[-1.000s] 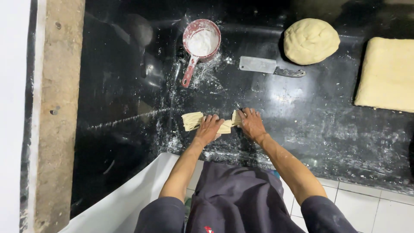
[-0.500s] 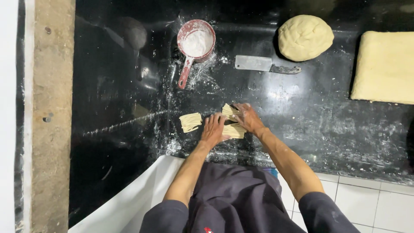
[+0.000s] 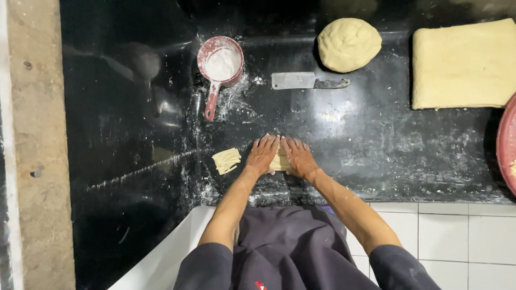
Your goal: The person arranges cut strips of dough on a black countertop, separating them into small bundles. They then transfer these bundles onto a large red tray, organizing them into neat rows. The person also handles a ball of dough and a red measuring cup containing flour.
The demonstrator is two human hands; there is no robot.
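Observation:
My left hand (image 3: 262,155) and my right hand (image 3: 299,157) lie side by side, palms down, on a small bundle of cut dough strips (image 3: 280,161) on the black floured counter (image 3: 376,145). Only a bit of that bundle shows between the two hands. A second, smaller bundle of dough strips (image 3: 226,160) lies apart, just left of my left hand. Fingers of both hands are pressed flat over the dough.
A red scoop of flour (image 3: 220,65) sits at the back with flour spilled round it. A cleaver (image 3: 307,81) lies beyond my hands. A round dough ball (image 3: 348,44) and a folded dough sheet (image 3: 463,63) are far right; a red bowl's rim (image 3: 506,145) at the right edge.
The one strip of dough under both hands has been split. A small bundle now lies by itself to the left, and both hands have closed together over the other part.

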